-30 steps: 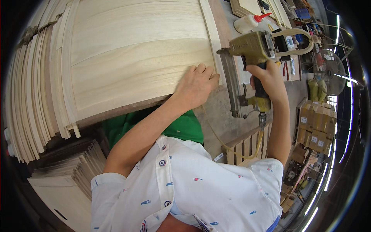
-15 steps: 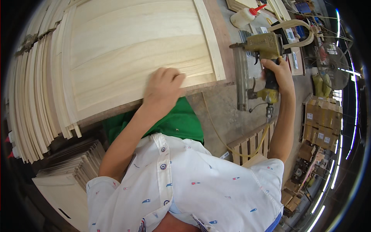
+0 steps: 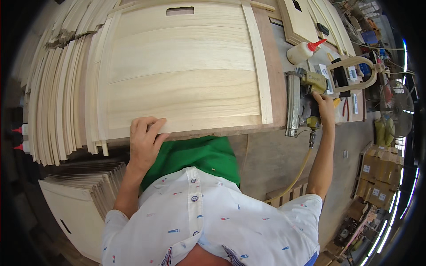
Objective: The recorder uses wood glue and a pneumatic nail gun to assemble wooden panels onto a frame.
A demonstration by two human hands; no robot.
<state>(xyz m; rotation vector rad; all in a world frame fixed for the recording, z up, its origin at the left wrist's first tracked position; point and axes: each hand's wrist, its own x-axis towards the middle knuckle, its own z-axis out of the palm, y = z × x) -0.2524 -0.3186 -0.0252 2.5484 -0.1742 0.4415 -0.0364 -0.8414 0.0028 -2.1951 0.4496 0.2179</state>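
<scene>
A pale wooden panel (image 3: 186, 93) with a framed border and a rectangular slot near its far edge lies flat on the workbench. My left hand (image 3: 147, 136) rests on its near edge, fingers loosely bent over the wood, thumb apart, holding nothing. To the right of the panel, my right hand (image 3: 326, 106) is wrapped round the grip of an olive-yellow pneumatic nail gun (image 3: 316, 81). The gun's long metal magazine (image 3: 292, 104) is beside the bench's right corner; whether it touches the bench I cannot tell. A yellow air hose (image 3: 298, 174) runs down from its handle.
Stacked wooden strips (image 3: 57, 102) flank the panel on the left. A white glue bottle (image 3: 299, 53) with a red nozzle and a curved wooden frame (image 3: 370, 77) are beyond the gun. Slotted boards (image 3: 71, 217) lean below left; cartons (image 3: 379, 173) stand far right.
My left hand has slid left along the panel's near edge. The nail gun, still in my right hand, has come down toward the bench top. The view has shifted, showing more of the panel's far side.
</scene>
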